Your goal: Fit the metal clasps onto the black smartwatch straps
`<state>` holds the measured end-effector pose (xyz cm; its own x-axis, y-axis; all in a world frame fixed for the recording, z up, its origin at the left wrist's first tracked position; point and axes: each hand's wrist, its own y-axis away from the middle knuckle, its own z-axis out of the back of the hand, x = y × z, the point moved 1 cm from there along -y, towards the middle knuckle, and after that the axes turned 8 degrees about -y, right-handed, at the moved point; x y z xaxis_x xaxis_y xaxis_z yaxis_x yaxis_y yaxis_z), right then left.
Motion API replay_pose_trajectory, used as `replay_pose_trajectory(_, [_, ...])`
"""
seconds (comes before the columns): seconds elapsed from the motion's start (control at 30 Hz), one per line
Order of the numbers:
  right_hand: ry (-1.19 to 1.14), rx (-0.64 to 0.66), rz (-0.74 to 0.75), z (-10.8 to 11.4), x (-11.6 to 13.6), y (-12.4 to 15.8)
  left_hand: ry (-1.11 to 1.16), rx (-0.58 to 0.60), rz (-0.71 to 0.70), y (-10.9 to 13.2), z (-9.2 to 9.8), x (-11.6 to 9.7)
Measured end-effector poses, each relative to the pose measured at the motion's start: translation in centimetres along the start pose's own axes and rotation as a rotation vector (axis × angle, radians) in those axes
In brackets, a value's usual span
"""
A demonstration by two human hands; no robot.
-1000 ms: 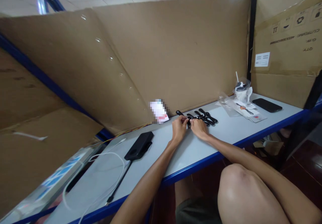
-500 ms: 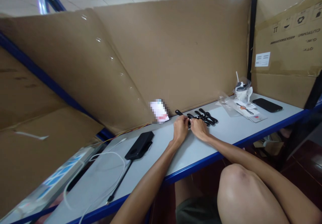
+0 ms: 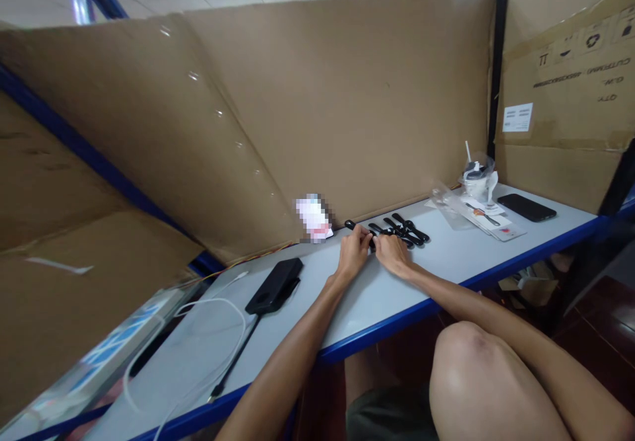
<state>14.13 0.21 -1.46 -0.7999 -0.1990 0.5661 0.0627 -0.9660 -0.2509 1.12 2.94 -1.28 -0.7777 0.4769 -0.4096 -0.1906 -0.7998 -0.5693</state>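
My left hand (image 3: 353,254) is closed in a pinch on a black watch strap (image 3: 350,225), whose far end sticks out past my fingers towards the cardboard. Right beside it, my right hand (image 3: 393,254) has its fingers bent onto the same strap; they partly hide its middle and near end. Both hands rest low over the grey tabletop (image 3: 446,266). Several more black watch straps (image 3: 415,231) lie side by side just beyond and to the right of my right hand, partly covered by it.
A phone with a blurred screen (image 3: 314,219) leans on the cardboard wall (image 3: 342,110). On the left lie a black power bank (image 3: 276,286) and a white cable (image 3: 245,325). To the right are printed packets (image 3: 496,228), a cup (image 3: 475,182) and a black phone (image 3: 526,207).
My left hand and forearm have shifted very slightly to the left. The strap's far end has dipped a little; my right hand stays almost in place.
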Motion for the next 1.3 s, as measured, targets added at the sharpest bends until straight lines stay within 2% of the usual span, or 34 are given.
replay_pose_trajectory(0.2, [-0.022, 0.012, -0.023, -0.1, -0.1, -0.2, -0.129, 0.033, -0.034, -0.2, 0.6, -0.1])
replay_pose_trajectory(0.4, [-0.055, 0.026, -0.061, -0.1, -0.2, -0.3, -0.182, 0.004, -0.119, -0.3, 0.5, 0.3])
replay_pose_trajectory(0.67, [-0.056, 0.021, -0.043, -0.1, -0.3, -0.3, -0.053, 0.050, 0.060, -0.1, -0.1, -0.2])
replay_pose_trajectory(0.73, [-0.054, 0.020, -0.044, -0.1, -0.3, -0.2, -0.116, 0.052, 0.049, 0.0, -0.2, -0.3])
replay_pose_trajectory(0.93, [-0.060, 0.033, -0.044, 0.0, -0.2, -0.2, -0.487, 0.147, -0.054, -0.1, 0.5, -0.9])
replay_pose_trajectory(1.17, [-0.061, 0.007, -0.063, 0.1, -0.1, -0.2, -0.511, 0.225, -0.019, 0.0, 0.8, -0.8])
replay_pose_trajectory(1.3, [-0.039, 0.012, -0.048, 0.1, 0.0, 0.1, -0.426, 0.196, 0.040, -0.1, 0.2, -0.1])
